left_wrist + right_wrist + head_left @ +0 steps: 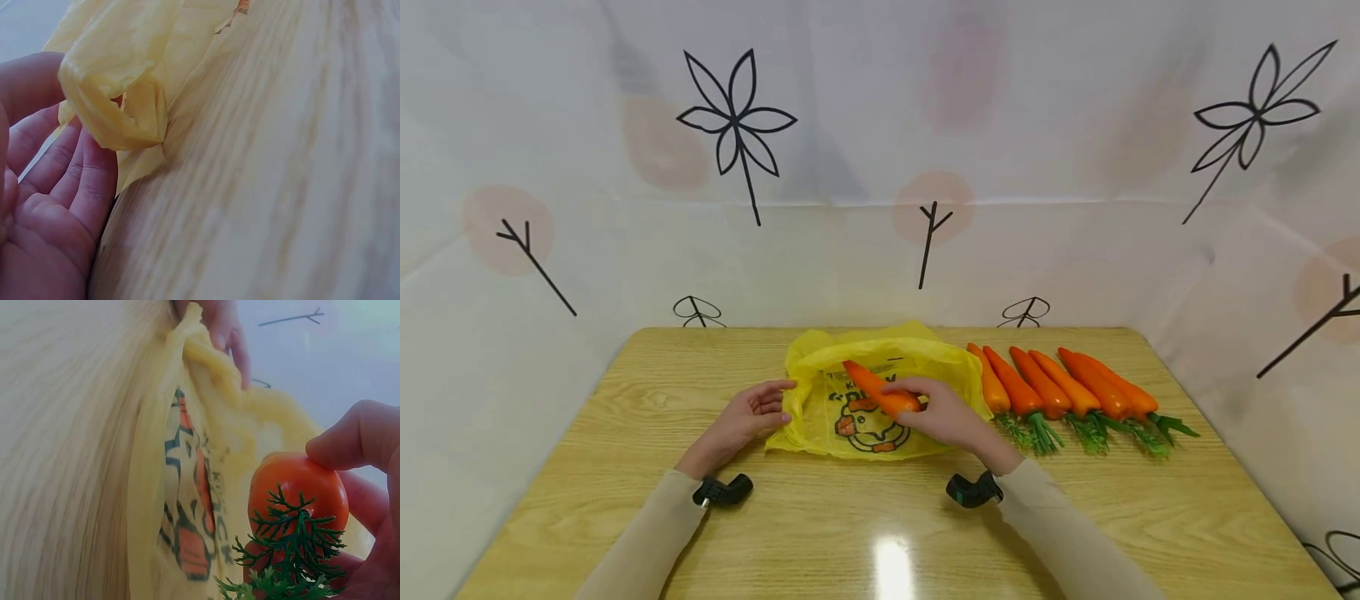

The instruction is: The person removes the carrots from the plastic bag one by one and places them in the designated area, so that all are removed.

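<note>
A yellow plastic bag (815, 417) with a printed cartoon duck lies on the table with its mouth spread wide. My right hand (946, 412) grips an orange carrot (874, 388) over the bag's mouth, its narrow tip pointing left and away. The right wrist view shows the thumb on the thick end of the carrot (294, 475), with green leaves (290, 531) hanging toward the camera. At the bag's left rim, my left hand (751, 418) touches the plastic with loosely bent fingers. In the left wrist view those fingers (94, 181) lie against the folded rim (119, 119).
Several carrots (1048, 387) with green tops lie in a row to the right of the bag. The wooden table (820, 533) ends at a patterned cloth backdrop (850, 258). Each wrist carries a black camera mount (724, 490).
</note>
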Action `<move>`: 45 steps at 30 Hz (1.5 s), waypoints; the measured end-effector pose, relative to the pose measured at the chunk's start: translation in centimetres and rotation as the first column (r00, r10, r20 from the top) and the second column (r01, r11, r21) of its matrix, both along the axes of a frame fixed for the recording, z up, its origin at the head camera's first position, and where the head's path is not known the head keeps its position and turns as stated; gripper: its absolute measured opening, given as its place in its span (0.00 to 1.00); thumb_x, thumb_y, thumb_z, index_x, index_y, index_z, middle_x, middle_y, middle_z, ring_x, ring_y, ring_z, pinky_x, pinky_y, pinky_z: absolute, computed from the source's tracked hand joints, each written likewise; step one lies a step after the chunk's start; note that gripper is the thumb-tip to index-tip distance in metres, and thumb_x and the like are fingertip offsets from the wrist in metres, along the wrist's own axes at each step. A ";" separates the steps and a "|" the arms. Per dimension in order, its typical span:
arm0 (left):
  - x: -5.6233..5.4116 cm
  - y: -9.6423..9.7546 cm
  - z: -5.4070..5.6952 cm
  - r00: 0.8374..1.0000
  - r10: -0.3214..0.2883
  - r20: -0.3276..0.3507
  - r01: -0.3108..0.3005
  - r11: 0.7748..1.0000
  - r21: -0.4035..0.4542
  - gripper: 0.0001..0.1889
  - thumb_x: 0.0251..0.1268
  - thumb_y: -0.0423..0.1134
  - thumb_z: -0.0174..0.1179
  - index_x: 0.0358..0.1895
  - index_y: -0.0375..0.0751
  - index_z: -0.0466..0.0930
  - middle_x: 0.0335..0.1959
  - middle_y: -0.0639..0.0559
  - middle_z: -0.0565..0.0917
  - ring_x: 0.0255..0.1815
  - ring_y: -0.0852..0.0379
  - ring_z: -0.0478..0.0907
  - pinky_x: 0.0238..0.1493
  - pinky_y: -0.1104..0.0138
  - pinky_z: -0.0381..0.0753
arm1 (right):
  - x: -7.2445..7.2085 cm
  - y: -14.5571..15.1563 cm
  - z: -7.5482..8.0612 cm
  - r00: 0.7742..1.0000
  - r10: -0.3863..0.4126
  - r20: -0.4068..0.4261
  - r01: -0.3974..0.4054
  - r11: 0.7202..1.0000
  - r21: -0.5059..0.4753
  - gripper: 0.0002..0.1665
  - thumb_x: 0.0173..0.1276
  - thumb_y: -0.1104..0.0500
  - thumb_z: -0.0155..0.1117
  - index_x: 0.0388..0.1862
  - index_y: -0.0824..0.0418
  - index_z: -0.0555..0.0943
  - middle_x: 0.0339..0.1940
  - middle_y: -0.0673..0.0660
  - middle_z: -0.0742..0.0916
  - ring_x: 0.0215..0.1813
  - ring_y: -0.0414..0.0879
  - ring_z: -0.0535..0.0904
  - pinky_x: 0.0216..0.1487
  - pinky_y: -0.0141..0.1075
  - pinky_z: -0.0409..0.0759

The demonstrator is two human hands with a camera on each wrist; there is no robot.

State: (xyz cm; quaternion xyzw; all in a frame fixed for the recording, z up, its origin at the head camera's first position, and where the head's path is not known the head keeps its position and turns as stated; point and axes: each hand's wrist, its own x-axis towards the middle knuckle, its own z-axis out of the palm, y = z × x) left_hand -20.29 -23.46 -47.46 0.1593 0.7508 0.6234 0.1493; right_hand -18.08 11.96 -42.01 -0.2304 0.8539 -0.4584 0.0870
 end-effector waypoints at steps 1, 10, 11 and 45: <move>0.0 0.0 0.0 1.000 -0.001 0.000 0.001 1.000 0.000 0.30 0.68 0.35 0.65 0.72 0.39 0.68 0.61 0.38 0.72 0.50 0.52 0.75 0.46 0.67 0.79 | 0.1 0.3 0.0 1.000 0.001 0.000 -0.001 1.000 -0.005 0.24 0.66 0.63 0.62 0.61 0.51 0.83 0.61 0.55 0.81 0.37 0.47 0.74 0.34 0.38 0.74; 0.0 0.0 -0.2 1.000 0.003 -0.002 -0.003 1.000 0.006 0.30 0.68 0.35 0.65 0.72 0.39 0.68 0.63 0.38 0.72 0.52 0.52 0.75 0.47 0.67 0.80 | 1.2 3.0 0.1 0.997 -0.040 -0.060 0.042 0.999 0.034 0.26 0.63 0.65 0.62 0.60 0.48 0.83 0.60 0.55 0.82 0.24 0.41 0.66 0.26 0.35 0.70; 0.0 0.0 -0.2 1.000 0.004 -0.003 -0.004 1.000 0.005 0.30 0.68 0.35 0.65 0.72 0.39 0.68 0.63 0.37 0.71 0.52 0.52 0.75 0.48 0.67 0.79 | 1.4 3.3 0.1 0.997 -0.042 -0.063 0.044 0.998 0.035 0.26 0.63 0.66 0.62 0.60 0.49 0.83 0.60 0.55 0.82 0.24 0.41 0.66 0.25 0.34 0.70; 0.2 0.0 0.2 1.000 -0.004 0.010 0.003 1.000 0.027 0.30 0.68 0.35 0.65 0.72 0.38 0.67 0.62 0.37 0.71 0.50 0.53 0.75 0.46 0.67 0.79 | 5.3 15.5 2.8 0.974 -0.157 -0.161 0.156 0.988 -0.023 0.24 0.68 0.72 0.60 0.61 0.56 0.80 0.54 0.62 0.82 0.16 0.36 0.57 0.17 0.34 0.65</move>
